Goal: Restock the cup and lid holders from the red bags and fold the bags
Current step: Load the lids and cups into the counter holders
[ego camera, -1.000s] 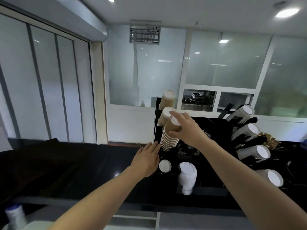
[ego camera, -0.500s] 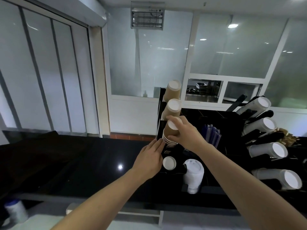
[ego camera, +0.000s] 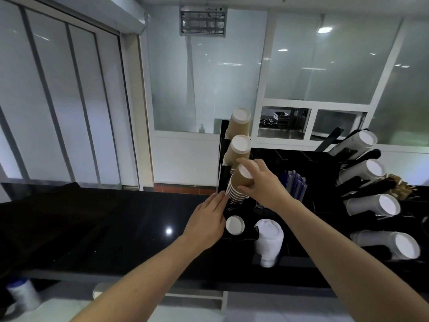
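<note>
Cup stack (ego camera: 238, 185), base up-right (tilted), right hand (ego camera: 261, 182)

Brown cups (ego camera: 240, 182) (white bases), black glossy counter (ego camera: 130, 219)

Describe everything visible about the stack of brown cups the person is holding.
The stack of brown cups is a nested column of kraft-coloured paper cups, bottoms up, the top cup's white base facing the camera. Lower rims show as tight bands. It leans up and right, its lower end going into the black cup holder, below two other brown stacks. The right hand grips the top cup; the left hand has its fingertips by the lower rims.
</note>
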`<state>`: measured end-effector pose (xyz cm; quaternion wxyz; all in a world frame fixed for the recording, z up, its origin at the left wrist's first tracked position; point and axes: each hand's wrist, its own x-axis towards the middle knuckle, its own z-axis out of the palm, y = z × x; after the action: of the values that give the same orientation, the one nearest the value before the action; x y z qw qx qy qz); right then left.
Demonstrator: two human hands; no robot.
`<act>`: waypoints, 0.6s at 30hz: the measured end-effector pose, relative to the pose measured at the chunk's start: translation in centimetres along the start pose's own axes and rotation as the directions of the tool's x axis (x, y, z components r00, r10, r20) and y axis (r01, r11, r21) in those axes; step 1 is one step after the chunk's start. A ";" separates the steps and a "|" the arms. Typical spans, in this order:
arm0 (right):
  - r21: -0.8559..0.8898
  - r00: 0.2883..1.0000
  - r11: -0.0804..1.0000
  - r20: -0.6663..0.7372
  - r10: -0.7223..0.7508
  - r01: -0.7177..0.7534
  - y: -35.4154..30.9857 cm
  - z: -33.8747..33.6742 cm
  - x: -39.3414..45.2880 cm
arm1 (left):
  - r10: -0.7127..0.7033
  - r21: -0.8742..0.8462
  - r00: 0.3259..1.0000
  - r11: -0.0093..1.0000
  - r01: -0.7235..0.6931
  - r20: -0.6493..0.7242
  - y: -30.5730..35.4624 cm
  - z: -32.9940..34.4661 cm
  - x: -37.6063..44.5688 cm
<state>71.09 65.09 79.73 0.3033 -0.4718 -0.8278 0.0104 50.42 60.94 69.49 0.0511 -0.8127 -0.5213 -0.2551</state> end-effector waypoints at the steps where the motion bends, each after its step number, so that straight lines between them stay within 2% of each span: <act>1: -0.004 1.000 1.000 0.006 -0.006 0.006 -0.2 0.3 -0.1 | 0.000 0.007 1.000 1.000 0.000 0.005 0.0 -0.1 0.0; 7: 0.019 0.999 0.999 -0.012 0.044 -0.043 -1.4 0.9 -0.5 | -0.019 0.036 0.999 0.999 0.017 0.042 0.4 -0.4 0.0; 11: 0.006 0.997 0.998 0.041 0.067 -0.068 -1.6 0.2 -1.0 | -0.037 0.067 0.999 0.997 0.035 0.035 0.7 -1.0 -0.3; 14: -0.070 0.996 0.996 0.073 0.057 -0.052 -1.8 -0.3 -2.3 | -0.038 0.066 0.999 0.997 0.038 0.005 0.9 -1.3 -1.2; 16: -0.129 0.999 0.991 0.019 0.041 -0.038 -2.3 -0.4 -3.5 | -0.046 0.049 0.999 0.998 0.046 -0.009 1.2 -1.3 -2.1; 18: -0.125 0.992 0.992 -0.127 -0.013 -0.003 -3.1 -0.4 -4.8 | -0.047 0.037 0.999 0.998 0.047 -0.012 1.4 -1.2 -3.2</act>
<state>70.68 59.49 78.67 0.3253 -0.4874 -0.8070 -0.0724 50.13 57.31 69.30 0.0632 -0.7977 -0.5447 -0.2511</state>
